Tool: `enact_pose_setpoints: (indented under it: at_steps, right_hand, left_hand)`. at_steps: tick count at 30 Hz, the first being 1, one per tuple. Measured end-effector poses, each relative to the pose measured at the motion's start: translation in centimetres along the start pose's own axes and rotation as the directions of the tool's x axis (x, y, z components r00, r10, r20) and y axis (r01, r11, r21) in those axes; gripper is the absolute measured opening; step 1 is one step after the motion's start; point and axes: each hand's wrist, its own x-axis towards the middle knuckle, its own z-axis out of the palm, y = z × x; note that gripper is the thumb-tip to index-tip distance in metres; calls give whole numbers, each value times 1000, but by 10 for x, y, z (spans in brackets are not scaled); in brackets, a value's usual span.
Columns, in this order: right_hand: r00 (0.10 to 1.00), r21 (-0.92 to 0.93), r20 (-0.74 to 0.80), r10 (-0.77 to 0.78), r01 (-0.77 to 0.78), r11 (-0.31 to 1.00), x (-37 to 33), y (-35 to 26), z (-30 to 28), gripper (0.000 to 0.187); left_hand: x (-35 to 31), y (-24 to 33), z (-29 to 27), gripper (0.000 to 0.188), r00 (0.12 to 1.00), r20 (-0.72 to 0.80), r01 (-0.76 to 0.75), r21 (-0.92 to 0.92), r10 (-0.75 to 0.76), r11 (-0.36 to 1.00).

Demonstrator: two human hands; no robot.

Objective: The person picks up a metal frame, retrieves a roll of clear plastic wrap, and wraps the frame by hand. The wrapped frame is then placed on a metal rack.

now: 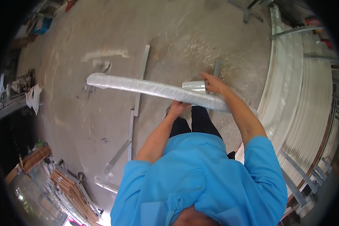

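A long, narrow bundle wrapped in shiny clear plastic film lies crosswise in front of me, its left end a little farther off than its right. My left hand grips its near edge around the middle, with the fingertips hidden beneath it. A short roll of clear stretch film is against the bundle's far side, right of the middle. My right hand is at the roll's right end, fingers curved around that end and the index finger reaching out. My right forearm passes over the bundle's right part.
Under the bundle run a grey metal bar and another bar farther right. A stack of long white strips fills the right side. Brown lengths lie at the lower left. White plastic hangs at the left.
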Motion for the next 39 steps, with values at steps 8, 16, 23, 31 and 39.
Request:
enact_pose_setpoints:
  at_steps: [8,16,23,31,39]
  right_hand:
    - [870,207,-484,98,5,978,-68,-39,-20,47]
    - [919,143,-374,-127,193,971,-141,-113,-57,56]
    - [619,-552,-339,-708,478,683,-122,-169,-83,66]
    - [390,-552,-596,-702,436,710,-33,-107,-95,48]
    - [871,-77,-339,-355,350,933,47,-14,10,44]
  left_hand:
    - [-29,-27,-23,51,995,94,-77,538,31,840]
    - [-138,83,-58,45,958,270,113,-52,-95,992]
    - [-49,199,-37,52,962,187,268,-498,-200,825]
    - [-27,195,-44,47,966,-28,-256,-275,258,927]
    - [-43,53,-57,42,989,-39,147,386,-143,911]
